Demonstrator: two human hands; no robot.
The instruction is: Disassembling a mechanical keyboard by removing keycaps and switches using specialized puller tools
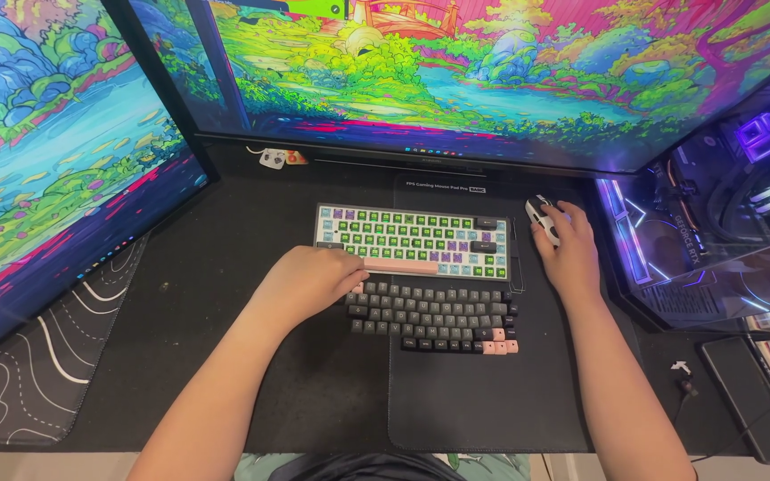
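Head view: left hand, fingers curled, rests on a pale keyboard with green and purple keys and a pink spacebar near the counter's back edge. Right hand cups a white computer mouse beside it. A dark grey keycap set with pink corner keys lies in front on the black desk mat; bright monitors stand behind.

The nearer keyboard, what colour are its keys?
Dark grey keys on the nearer keyboard, with a few pink ones; head view.

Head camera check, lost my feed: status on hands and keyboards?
Left hand on green-keyed keyboard. Right hand grips white mouse. Dark keyboard untouched. Nothing blocking.
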